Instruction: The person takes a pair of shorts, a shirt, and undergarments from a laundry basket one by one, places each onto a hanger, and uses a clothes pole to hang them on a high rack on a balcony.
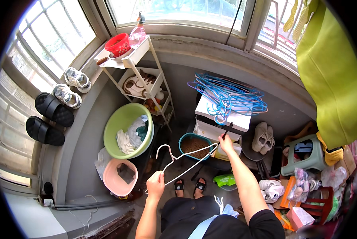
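Note:
My left hand (156, 182) grips one end of a white clothes hanger (185, 166), with the hook pointing up and left. My right hand (227, 144) is closed around a thin black rod (229, 128) near the hanger's other end. Whether its fingers also touch the hanger I cannot tell. Beyond the right hand, a tangled pile of blue and pink hangers (230, 97) lies on a white box (206, 105). Below the hanger is a teal basin (181, 138) holding brown soil-like material.
At left stand a green basin (111, 131) with cloths and a pink basin (110, 176). A white shelf rack (150, 89) is behind them. Shoes (263, 139), a grey-green stool (295, 155) and bagged items crowd the right. Yellow-green cloth (331, 74) hangs at upper right.

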`<action>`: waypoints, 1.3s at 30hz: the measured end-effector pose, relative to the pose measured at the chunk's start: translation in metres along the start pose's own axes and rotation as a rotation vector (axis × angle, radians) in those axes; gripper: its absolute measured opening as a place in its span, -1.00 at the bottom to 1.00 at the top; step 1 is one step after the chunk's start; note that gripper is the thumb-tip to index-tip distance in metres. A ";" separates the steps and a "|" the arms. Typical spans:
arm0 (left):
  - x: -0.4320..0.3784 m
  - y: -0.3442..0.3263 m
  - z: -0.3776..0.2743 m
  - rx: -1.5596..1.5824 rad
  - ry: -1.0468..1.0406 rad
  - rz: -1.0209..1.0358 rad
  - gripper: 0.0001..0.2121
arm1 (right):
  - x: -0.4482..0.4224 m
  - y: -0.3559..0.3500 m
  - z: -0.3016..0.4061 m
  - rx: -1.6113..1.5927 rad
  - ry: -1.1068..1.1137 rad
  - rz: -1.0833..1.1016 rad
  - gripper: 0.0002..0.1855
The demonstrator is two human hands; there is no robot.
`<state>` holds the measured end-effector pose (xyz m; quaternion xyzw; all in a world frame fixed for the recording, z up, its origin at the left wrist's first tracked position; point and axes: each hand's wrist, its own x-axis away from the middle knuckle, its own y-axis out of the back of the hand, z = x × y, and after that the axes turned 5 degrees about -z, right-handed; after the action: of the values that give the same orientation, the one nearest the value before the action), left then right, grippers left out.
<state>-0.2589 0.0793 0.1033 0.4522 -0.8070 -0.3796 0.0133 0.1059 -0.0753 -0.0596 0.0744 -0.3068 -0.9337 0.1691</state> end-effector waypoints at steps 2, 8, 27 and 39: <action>0.001 -0.006 -0.003 -0.010 -0.038 0.020 -0.92 | 0.000 0.003 0.003 -0.003 0.028 -0.003 -0.68; -0.008 -0.029 -0.022 -0.032 -0.100 0.064 -0.91 | -0.009 0.038 -0.003 -0.065 -0.172 0.180 -0.44; -0.023 -0.012 0.000 -0.034 -0.119 0.014 -0.90 | 0.074 0.070 0.208 0.002 0.476 0.764 -0.73; -0.115 0.039 0.100 0.059 -0.222 0.002 -0.90 | 0.080 -0.053 0.309 0.028 0.605 0.571 -0.86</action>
<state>-0.2555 0.2362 0.0929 0.4069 -0.8146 -0.4036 -0.0892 -0.0576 0.1053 0.1528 0.2595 -0.2641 -0.7812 0.5027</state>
